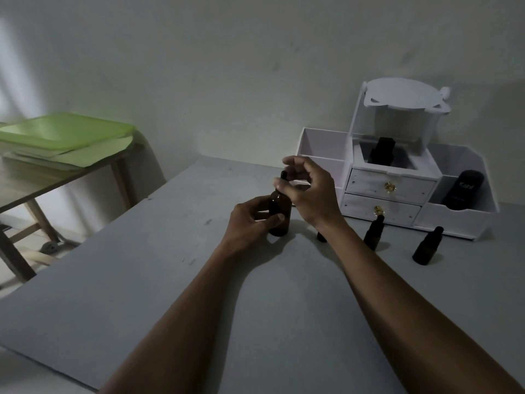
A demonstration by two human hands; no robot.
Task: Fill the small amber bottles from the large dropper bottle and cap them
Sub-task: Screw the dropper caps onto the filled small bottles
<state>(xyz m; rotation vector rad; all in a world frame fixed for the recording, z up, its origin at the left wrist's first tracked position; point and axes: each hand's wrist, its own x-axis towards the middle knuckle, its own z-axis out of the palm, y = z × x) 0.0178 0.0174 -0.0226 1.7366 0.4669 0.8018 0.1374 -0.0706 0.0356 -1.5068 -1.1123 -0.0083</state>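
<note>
Dropper bottle [279, 216] gripped by left hand [250, 223], right hand [309, 191] pinching its cap, contents perhaps unreadable

Dim, grainy – light from left, soft shadows falling right; wide-angle bowing at edges.

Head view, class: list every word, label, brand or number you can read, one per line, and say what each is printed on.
"Kahf": white lettering on the black bottle lying in the right compartment of the white organizer.
Large dropper bottle: no readable text.
Small amber bottles: any labels are too dark to read.
Black item in the organizer's middle compartment: no legible text.
</note>
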